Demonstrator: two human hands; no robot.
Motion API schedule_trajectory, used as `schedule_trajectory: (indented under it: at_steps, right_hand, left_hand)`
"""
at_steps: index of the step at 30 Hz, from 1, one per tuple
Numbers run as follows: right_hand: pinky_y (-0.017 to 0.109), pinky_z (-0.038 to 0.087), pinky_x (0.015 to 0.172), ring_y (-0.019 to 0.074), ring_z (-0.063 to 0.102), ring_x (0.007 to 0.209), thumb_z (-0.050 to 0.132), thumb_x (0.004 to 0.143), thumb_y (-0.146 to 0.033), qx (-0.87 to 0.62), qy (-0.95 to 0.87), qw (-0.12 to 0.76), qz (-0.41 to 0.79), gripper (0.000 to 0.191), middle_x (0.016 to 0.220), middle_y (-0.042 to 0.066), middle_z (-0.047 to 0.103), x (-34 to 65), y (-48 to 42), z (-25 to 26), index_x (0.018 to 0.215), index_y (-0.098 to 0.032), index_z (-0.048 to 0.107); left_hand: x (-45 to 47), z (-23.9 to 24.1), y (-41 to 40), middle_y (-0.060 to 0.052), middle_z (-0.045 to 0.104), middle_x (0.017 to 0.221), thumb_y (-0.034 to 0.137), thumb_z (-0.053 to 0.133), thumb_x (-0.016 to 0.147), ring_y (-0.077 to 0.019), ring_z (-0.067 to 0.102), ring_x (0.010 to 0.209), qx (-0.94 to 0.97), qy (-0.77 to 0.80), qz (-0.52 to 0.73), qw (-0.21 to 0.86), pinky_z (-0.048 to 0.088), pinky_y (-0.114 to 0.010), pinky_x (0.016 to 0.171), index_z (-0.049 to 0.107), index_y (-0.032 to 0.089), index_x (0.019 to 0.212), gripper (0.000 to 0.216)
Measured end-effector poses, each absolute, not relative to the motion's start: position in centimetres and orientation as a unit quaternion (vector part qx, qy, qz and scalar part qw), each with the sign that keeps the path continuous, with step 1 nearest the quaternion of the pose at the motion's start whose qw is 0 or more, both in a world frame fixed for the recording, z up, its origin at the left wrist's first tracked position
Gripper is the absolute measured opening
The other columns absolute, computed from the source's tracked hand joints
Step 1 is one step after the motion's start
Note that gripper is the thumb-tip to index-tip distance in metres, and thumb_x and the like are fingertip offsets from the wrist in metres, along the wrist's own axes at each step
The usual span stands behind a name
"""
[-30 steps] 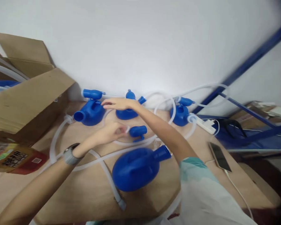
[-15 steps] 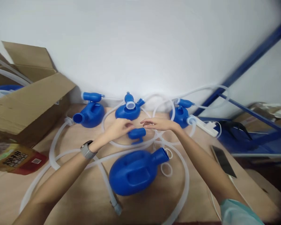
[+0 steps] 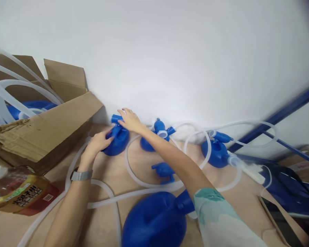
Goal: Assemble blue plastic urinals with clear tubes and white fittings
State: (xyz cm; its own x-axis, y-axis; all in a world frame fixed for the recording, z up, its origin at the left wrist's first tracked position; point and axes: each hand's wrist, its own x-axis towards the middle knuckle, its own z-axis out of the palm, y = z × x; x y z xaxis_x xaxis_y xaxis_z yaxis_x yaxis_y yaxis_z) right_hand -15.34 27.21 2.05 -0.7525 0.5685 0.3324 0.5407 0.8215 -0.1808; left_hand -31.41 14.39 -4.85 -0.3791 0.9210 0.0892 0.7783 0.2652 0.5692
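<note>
Four blue jugs lie on the table (image 3: 141,163), set out before a pale wall (image 3: 170,51). The left jug (image 3: 119,140) stands at the back, just beside the box (image 3: 54,125), with a small blue cup (image 3: 115,119) on top; both of the person's hands are at it, apart from each other. The left hand (image 3: 99,141), a watch (image 3: 81,175) on its wrist, lies with bent fingers against the jug's near left side; whether it is clamped there I cannot tell, as the hand hides the contact. The right hand (image 3: 130,120) reaches across to the cup, thumb low and fingers spread above it (a firm hold cannot be confirmed from here). To the right, the middle jug (image 3: 147,144) is partly hidden by the right forearm; beyond it is the right jug (image 3: 215,155). The front jug (image 3: 153,219) lies nearest the person, its neck towards the right sleeve (image 3: 208,199). A loose fitting (image 3: 162,169), also blue, lies between the middle and front jugs, near a looped pale tube (image 3: 144,191). The box holds more tubes and something blue. A bottle (image 3: 25,190) lies below the box; a phone (image 3: 280,221) rests at the table's right side.
</note>
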Motion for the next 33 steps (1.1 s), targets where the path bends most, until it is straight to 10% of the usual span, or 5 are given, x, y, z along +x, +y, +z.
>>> schedule_trajectory:
  at_steps: [8, 24, 33]
  right_hand:
    - [0.044, 0.055, 0.104, 0.0329, 0.07, 0.122, 0.074, 0.09, -0.061, -0.344, -0.926, 0.07, 0.138, 0.071, 0.14, 0.015, 0.069, -17.1, 32.0, -0.9, 0.144, -0.021, 0.053]
    - [0.046, 0.05, 0.112, 0.0336, 0.065, 0.13, 0.07, 0.095, -0.056, -0.262, -0.949, 0.085, 0.154, 0.074, 0.146, 0.017, 0.063, -16.6, 31.3, -2.1, 0.155, -0.018, 0.046]
    - [0.046, 0.052, 0.11, 0.0321, 0.067, 0.125, 0.074, 0.091, -0.057, -0.262, -0.947, 0.096, 0.162, 0.072, 0.142, 0.011, 0.066, -16.4, 31.3, -2.4, 0.15, -0.025, 0.049]
  left_hand:
    - [-32.8, -4.3, 14.1, -0.016, 0.079, 0.121, 0.074, 0.06, 0.087, -0.0378, 0.076, 0.107, 0.494, 0.774, 0.344, 0.195, 0.056, -0.04, 0.087, 0.065, 0.022, 0.141, 0.076]
    - [-32.9, -8.6, 18.9, -0.011, 0.082, 0.097, 0.042, 0.05, 0.086, -0.0253, 0.074, 0.085, 0.447, 0.747, 0.45, 0.201, 0.053, -0.028, 0.067, 0.078, 0.014, 0.102, 0.042]
    - [-33.0, -8.4, 18.9, -0.017, 0.081, 0.105, 0.031, 0.052, 0.08, -0.0362, 0.073, 0.109, 0.452, 0.763, 0.442, 0.135, 0.052, -0.04, 0.095, 0.081, 0.019, 0.091, 0.033]
